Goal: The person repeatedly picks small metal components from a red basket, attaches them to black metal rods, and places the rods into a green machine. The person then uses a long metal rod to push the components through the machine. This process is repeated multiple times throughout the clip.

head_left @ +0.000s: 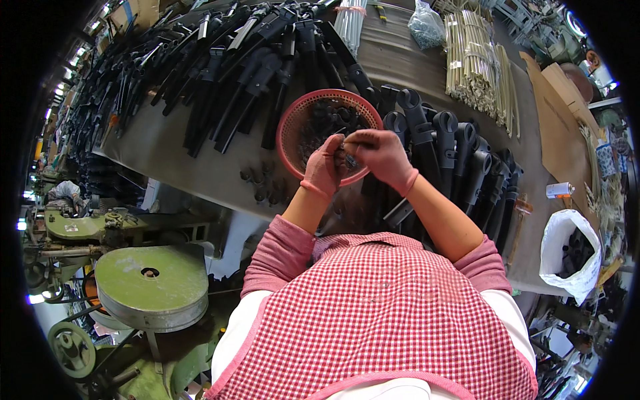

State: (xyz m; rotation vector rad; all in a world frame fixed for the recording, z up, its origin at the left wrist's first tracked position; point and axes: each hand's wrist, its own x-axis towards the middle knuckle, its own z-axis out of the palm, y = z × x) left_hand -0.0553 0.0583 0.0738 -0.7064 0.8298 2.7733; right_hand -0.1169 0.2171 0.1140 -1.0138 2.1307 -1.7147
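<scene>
Both of my hands wear pinkish gloves and meet over a red plastic basket [285, 133] filled with small black parts [327, 120]. My left hand [325, 167] is closed, its thumb up, around something small and dark that I cannot make out. Fingers pinched together, my right hand [383, 157] comes in from the right and touches the left hand's thumb side. What lies between the fingertips is too small to name. Several small dark clips [263, 187] lie loose on the table left of my left hand. To the right of the basket, black tubes with ring-shaped ends [445, 127] stand in a row.
A pile of black tubes [253, 73] covers the table's far left. Bundled pale rods [467, 63] and a clear bag of small parts [427, 27] lie at the far right. A spray can [560, 191] and white sack [553, 260] sit rightward. A green machine [153, 280] stands at left.
</scene>
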